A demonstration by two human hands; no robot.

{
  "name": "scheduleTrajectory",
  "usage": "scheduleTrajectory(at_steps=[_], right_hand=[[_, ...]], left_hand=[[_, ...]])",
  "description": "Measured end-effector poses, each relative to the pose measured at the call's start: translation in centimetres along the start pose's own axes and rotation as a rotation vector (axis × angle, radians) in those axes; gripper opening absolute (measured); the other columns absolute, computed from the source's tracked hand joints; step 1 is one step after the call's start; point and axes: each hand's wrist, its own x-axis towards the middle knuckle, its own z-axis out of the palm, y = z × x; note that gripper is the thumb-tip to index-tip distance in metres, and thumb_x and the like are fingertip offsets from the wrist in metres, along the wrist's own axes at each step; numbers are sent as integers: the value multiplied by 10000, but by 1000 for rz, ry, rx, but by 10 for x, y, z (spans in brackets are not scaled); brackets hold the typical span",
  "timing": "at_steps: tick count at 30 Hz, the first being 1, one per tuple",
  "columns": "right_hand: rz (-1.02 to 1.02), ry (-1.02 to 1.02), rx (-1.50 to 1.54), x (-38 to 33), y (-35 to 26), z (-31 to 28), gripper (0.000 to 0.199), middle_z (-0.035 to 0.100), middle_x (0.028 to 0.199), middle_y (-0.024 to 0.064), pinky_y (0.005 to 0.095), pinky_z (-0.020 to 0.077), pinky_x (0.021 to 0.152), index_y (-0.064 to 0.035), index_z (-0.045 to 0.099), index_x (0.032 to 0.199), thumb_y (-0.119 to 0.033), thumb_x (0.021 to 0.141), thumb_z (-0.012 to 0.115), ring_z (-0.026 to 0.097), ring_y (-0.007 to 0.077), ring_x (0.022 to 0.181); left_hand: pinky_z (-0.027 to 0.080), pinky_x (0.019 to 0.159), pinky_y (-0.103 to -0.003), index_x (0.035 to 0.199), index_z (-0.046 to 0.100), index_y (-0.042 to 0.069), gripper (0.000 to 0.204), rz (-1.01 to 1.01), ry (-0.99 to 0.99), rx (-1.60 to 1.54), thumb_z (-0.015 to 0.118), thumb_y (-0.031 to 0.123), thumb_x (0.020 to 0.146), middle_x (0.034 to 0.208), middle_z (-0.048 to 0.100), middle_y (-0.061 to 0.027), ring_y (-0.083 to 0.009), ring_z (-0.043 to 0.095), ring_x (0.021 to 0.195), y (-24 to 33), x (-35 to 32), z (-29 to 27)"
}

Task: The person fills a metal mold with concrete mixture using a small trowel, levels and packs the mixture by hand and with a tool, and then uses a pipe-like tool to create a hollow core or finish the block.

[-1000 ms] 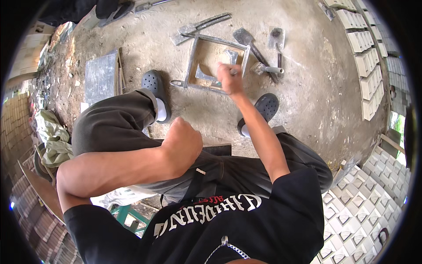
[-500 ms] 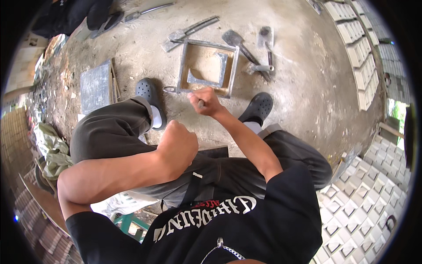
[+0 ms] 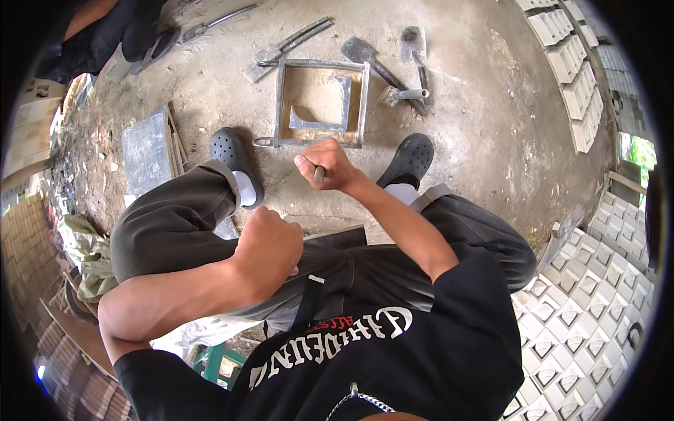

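My right hand (image 3: 326, 165) is closed round a thin, dark, round handle (image 3: 319, 172); only its end shows below the fist. This hand is just on the near side of a square metal-edged mould frame (image 3: 281, 102) lying on the floor. Inside the frame a grey, angled metal piece (image 3: 346, 102) rests on a pale, sandy surface. Nearer me and to the left, my left hand (image 3: 267, 245) makes a fist above my lap. Its fingers are turned away, so anything inside it is hidden.
Beyond the frame lie a long metal tool (image 3: 298, 40), a dark trowel (image 3: 359, 50), another trowel (image 3: 412, 43) and a tool with a pipe-like handle (image 3: 409, 95). Grey boards (image 3: 147, 156) stand left. White patterned blocks (image 3: 569, 316) line the right. Another person (image 3: 105, 38) is at upper left.
The floor, frame and tools have shifted up and left in view. My left fist has moved slightly left, and the right fist now appears farther from the frame. More of the other person's arm shows.
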Motion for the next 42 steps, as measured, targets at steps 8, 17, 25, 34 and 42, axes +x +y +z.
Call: scheduleTrajectory(at_steps=[8,17,25,34,42], right_hand=[[346,221,350,-13,49,-43,436,377,462,-25,292,256,415,-32,435,515,-121,927,549,346,76,429],[584,248,377,-20,57,-51,466,348,491,-25,304,232,445,-69,310,515,-99,947,484,292,84,447],[571,191,300,-28,51,-64,432,387,481,-35,293,247,441,-35,431,511,-111,925,529,323,51,474],[522,277,476,-1,30,-75,481,309,491,-25,312,219,451,-67,309,502,-85,948,489,247,86,444],[584,241,461,-2,39,-70,484,332,483,-22,298,217,455,-65,320,508,-108,957,494,282,87,440]], left_hand=[[470,746,-335,837,660,68,427,5,17,23,757,478,768,732,661,-42,-222,671,803,-1,3,-13],[456,741,-330,855,657,65,424,13,69,47,741,475,787,745,654,-36,-211,663,812,-3,5,-29],[444,737,-332,839,656,63,412,38,65,18,740,464,790,739,641,-25,-210,655,811,0,1,-28],[436,730,-334,798,675,78,373,51,69,64,732,447,803,780,620,-22,-206,643,830,-4,-5,-28],[449,740,-332,807,676,84,375,31,86,42,746,452,784,763,640,-22,-210,653,821,-1,-10,-27]])
